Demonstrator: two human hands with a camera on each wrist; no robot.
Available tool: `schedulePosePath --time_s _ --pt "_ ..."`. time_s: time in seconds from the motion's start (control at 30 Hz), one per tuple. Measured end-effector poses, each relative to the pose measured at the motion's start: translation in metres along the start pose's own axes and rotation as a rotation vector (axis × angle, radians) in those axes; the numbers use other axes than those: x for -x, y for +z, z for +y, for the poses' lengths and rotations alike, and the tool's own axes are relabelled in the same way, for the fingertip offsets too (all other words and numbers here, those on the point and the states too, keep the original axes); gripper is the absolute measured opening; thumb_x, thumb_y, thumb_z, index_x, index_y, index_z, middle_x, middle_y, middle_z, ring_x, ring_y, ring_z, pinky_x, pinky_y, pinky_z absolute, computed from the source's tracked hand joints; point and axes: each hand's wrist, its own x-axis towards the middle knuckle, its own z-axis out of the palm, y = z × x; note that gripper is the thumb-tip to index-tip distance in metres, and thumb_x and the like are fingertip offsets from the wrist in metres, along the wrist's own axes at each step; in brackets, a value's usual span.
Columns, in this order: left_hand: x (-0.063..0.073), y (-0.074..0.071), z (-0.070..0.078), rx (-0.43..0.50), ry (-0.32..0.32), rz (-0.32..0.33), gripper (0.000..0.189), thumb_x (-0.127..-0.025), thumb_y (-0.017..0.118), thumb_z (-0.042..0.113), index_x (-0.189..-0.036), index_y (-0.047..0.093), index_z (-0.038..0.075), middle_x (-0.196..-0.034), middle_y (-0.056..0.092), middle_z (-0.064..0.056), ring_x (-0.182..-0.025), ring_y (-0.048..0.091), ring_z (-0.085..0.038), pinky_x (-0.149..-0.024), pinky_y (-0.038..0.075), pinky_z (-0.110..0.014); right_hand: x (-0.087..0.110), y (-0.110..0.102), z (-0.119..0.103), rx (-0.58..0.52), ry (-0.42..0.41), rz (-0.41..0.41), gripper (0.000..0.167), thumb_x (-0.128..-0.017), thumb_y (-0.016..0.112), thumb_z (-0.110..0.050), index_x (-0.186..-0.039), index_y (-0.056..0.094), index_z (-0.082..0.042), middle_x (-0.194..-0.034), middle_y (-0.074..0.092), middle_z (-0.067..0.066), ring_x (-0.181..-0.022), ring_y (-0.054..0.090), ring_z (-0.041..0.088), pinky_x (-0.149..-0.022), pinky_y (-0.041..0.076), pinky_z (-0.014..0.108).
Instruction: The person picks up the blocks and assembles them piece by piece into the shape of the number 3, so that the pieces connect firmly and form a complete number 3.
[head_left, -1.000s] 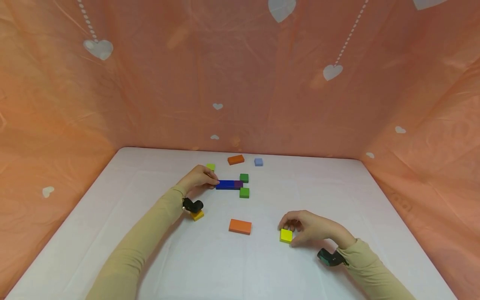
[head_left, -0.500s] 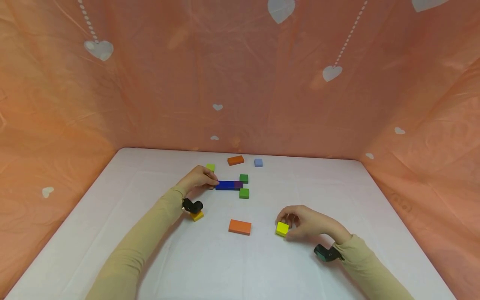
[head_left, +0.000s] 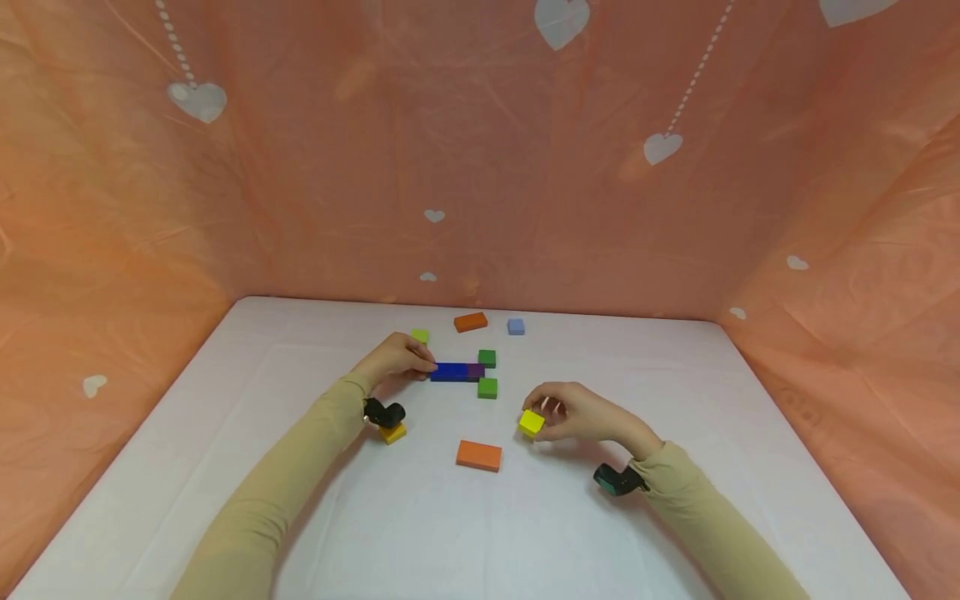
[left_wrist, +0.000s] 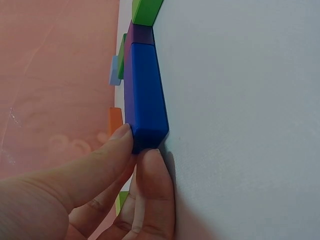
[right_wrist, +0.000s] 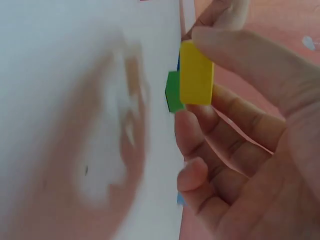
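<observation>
My left hand (head_left: 396, 357) pinches the near left end of a long blue block (head_left: 450, 372) between thumb and fingers; the block lies on the table. A small purple block (head_left: 476, 372) sits against its right end. Green blocks flank the purple one: a darker green block (head_left: 487, 358) behind and a lighter green block (head_left: 487, 388) in front. To the right, my right hand (head_left: 581, 410) holds a yellow square block (head_left: 531, 423) by its edges, raised over the table. The right wrist view shows the thumb on the upper end of this yellow block (right_wrist: 196, 75) and fingertips below.
An orange block (head_left: 478, 456) lies in front. A dark yellow block (head_left: 392, 433) is partly under the left wrist's camera. Farther back are a lime block (head_left: 420, 336), a second orange block (head_left: 471, 322) and a light blue block (head_left: 516, 327). An orange curtain surrounds the white table (head_left: 315, 517).
My right hand has carried the yellow block left and away from me, toward the green blocks, and the block has turned a little. My left hand stays at the blue block.
</observation>
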Motion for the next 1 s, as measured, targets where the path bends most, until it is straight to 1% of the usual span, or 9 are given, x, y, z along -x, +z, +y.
schedulePosePath --time_s 0.17,0.33,0.5,0.6,0.8,1.0 --pt "0.001 0.001 0.002 0.017 -0.018 -0.007 0.019 -0.086 0.071 0.004 -0.102 0.067 -0.006 -0.089 0.064 -0.011 -0.069 0.062 -0.014 -0.069 0.056 -0.025 -0.017 0.008 -0.002 0.009 -0.006 0.009 0.038 -0.077 0.081 -0.019 -0.110 0.064 -0.012 -0.093 0.060 -0.007 -0.082 0.055 0.016 -0.066 0.049 0.026" --pt "0.001 0.002 0.002 0.021 -0.024 -0.006 0.018 -0.085 0.071 0.004 -0.100 0.067 -0.005 -0.087 0.064 -0.010 -0.068 0.062 -0.015 -0.069 0.056 -0.026 -0.030 0.016 -0.005 0.019 -0.026 0.002 0.036 -0.078 0.081 -0.018 -0.109 0.064 -0.010 -0.090 0.059 -0.005 -0.079 0.054 0.017 -0.065 0.049 0.024" --pt "0.003 0.001 0.003 0.034 -0.021 -0.009 0.019 -0.085 0.071 0.003 -0.101 0.067 -0.007 -0.087 0.064 -0.011 -0.068 0.062 -0.014 -0.069 0.056 -0.027 -0.042 0.021 -0.011 0.030 0.006 -0.003 0.036 -0.078 0.081 -0.017 -0.108 0.064 -0.010 -0.087 0.058 -0.004 -0.080 0.055 0.018 -0.066 0.050 0.025" --pt "0.002 0.001 0.003 0.037 -0.024 -0.009 0.019 -0.085 0.071 0.003 -0.102 0.067 -0.007 -0.087 0.064 -0.011 -0.068 0.062 -0.014 -0.069 0.057 -0.027 -0.048 0.023 -0.012 0.028 0.018 0.005 0.035 -0.078 0.081 -0.017 -0.107 0.064 -0.009 -0.084 0.058 -0.002 -0.078 0.054 0.017 -0.065 0.050 0.025" --pt "0.001 0.000 0.003 0.025 -0.037 -0.002 0.019 -0.086 0.071 0.004 -0.102 0.067 -0.005 -0.090 0.064 -0.011 -0.070 0.062 -0.015 -0.070 0.056 -0.026 -0.056 0.027 -0.013 0.046 0.027 0.035 0.033 -0.077 0.082 -0.017 -0.105 0.064 -0.008 -0.086 0.058 -0.002 -0.075 0.053 0.014 -0.064 0.050 0.023" --pt "0.003 -0.001 0.002 0.028 -0.032 0.000 0.019 -0.085 0.071 0.003 -0.102 0.067 -0.006 -0.088 0.065 -0.011 -0.070 0.062 -0.015 -0.070 0.056 -0.027 -0.059 0.027 -0.015 0.051 0.030 0.050 0.033 -0.076 0.082 -0.015 -0.104 0.065 -0.006 -0.086 0.058 0.000 -0.075 0.052 0.015 -0.064 0.050 0.023"
